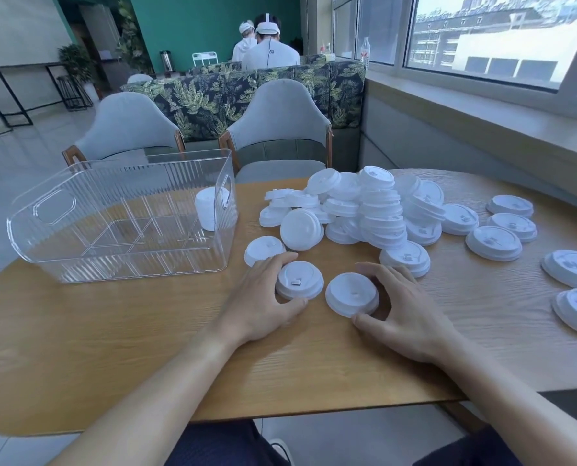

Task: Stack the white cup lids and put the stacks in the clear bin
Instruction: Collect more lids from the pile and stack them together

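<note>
- Two lids sit side by side near the front of the wooden surface (119, 348), each under a hand.
- The left lid (299, 280) lies with its sip tab up; the left hand (263, 304) curls round it, index finger over the far rim, thumb at the near rim.
- The right lid (351, 294) is held by the right hand (405, 311), fingers arched over its far right edge and thumb at the near edge.
- Another lid (263, 249) lies just beyond the left hand's fingers.
- Behind these, a heap of lids (364, 210) fills the middle of the surface, some nested in leaning stacks, one propped on edge.
- More loose lids (494, 242) lie scattered to the right, apart from the heap.
- The clear bin (122, 213) stands at the left, well apart from the hands, with a short stack (208, 208) of lids inside at its far right corner.
- Two grey chairs (280, 129) stand beyond the surface.
</note>
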The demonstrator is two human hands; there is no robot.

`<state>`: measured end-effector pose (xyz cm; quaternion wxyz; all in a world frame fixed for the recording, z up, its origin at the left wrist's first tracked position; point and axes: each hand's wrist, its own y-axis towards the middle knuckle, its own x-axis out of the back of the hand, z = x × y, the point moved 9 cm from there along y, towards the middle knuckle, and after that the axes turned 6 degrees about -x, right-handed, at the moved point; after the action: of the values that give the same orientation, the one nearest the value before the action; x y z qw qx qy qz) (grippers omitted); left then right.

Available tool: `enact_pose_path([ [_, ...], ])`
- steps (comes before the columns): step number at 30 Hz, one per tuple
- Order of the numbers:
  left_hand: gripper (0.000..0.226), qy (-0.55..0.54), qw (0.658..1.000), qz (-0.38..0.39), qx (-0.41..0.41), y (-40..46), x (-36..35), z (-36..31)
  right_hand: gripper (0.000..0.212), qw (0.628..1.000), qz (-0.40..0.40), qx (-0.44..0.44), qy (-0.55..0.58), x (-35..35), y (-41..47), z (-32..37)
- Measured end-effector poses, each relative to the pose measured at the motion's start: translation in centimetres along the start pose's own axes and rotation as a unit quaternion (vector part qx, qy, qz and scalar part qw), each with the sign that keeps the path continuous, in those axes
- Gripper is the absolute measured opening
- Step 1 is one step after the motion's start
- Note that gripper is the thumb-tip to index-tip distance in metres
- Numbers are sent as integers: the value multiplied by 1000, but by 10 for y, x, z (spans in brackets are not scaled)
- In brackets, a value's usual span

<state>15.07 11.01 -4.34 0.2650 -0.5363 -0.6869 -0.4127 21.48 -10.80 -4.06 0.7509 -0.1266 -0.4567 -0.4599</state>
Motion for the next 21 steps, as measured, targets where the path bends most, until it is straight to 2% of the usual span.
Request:
enact_pose_path([
  [4, 74, -19, 999, -23, 12, 1, 2, -1, 77, 1000, 2, -5, -4, 0, 0, 0],
  [9, 73, -119, 989, -81, 45, -1, 9, 4, 76, 1000, 5, -11, -1, -1, 0, 1],
  [14, 68, -166, 978, -118, 38, -3, 4, -12, 74, 1000, 7, -7, 7, -1, 2, 3],
  [18, 72, -178, 979, -97, 12, 1, -12, -33, 73, 994, 8, -39, 103, 3, 2, -4],
  [21, 77, -159, 984, -78, -11, 3, -20, -46, 58, 980, -15, -74, 184, 9, 2, -11],
])
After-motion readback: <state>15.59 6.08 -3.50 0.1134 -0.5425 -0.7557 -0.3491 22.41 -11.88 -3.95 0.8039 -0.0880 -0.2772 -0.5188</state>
